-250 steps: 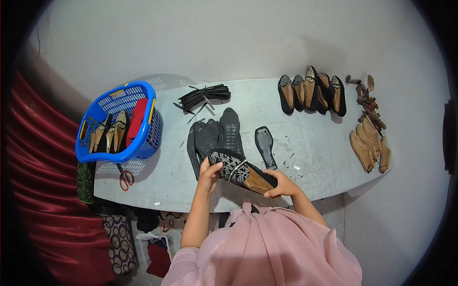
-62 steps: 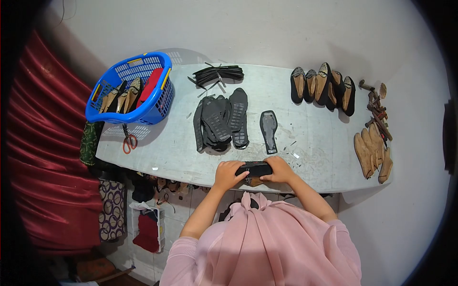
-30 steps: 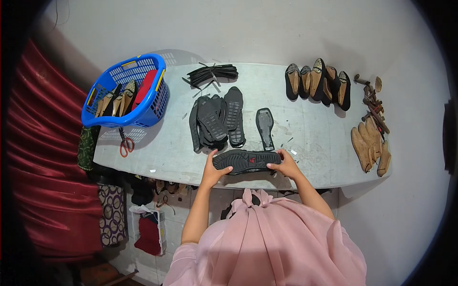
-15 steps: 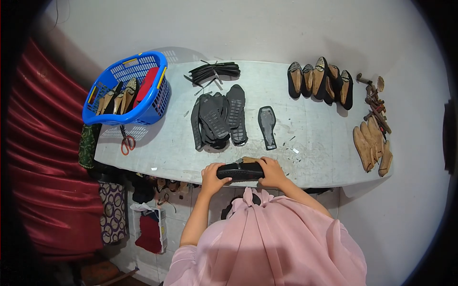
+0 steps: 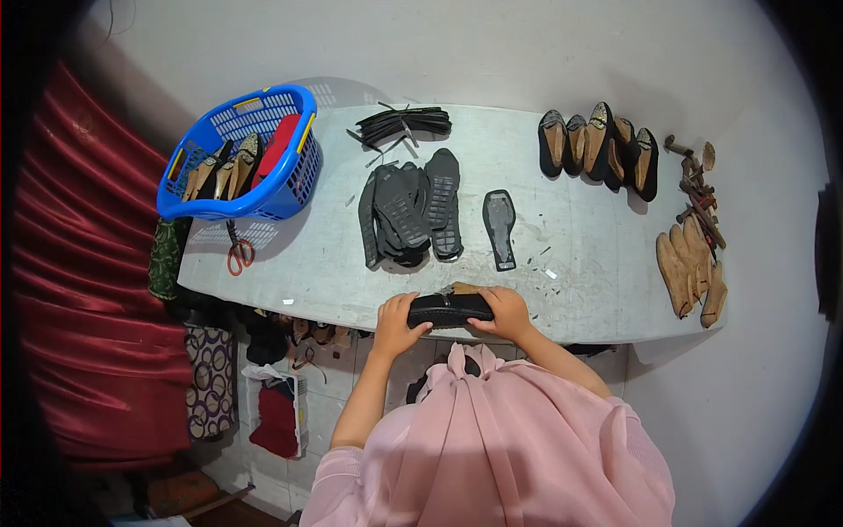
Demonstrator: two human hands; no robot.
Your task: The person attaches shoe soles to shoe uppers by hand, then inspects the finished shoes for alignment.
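Observation:
A black shoe lies sideways between my two hands at the table's front edge, with a tan piece showing along its far side. My left hand grips one end of the shoe, and my right hand grips the other end. Beyond my hands, a single grey sole lies flat on the table. To its left is a pile of dark grey soles. Small scraps are scattered around the single sole.
A blue basket holding shoes stands at the left, with orange-handled scissors beside it. Black strips lie at the back. Several black shoes, tools and wooden shoe lasts are at the right.
The view has shifted slightly, so the table items appear a little higher or further right. Both hands still hold the shoe, which is tilted slightly differently.

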